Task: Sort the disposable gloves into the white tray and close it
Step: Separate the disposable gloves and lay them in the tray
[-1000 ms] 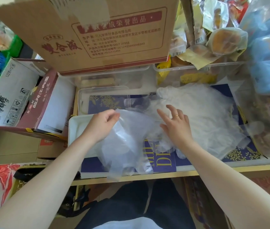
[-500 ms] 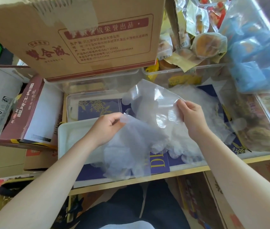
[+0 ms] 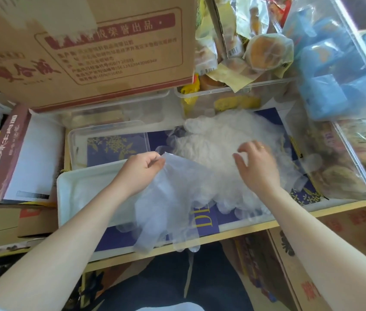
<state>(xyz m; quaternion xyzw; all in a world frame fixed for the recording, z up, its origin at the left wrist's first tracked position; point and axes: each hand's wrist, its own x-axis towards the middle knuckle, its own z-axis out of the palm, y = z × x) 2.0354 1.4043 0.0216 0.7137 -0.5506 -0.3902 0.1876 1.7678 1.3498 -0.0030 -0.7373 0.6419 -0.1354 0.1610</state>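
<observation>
Left hand pinches a few clear gloves over the white tray; right hand empty, fingers spread above the pile — most unsorted, tray unclosed.

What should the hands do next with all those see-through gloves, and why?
Probably the right hand should drop onto the glove pile and pinch one more. It hovers open above the pile, holding nothing, while the left hand already grips a bunch of gloves beside the white tray.
</observation>
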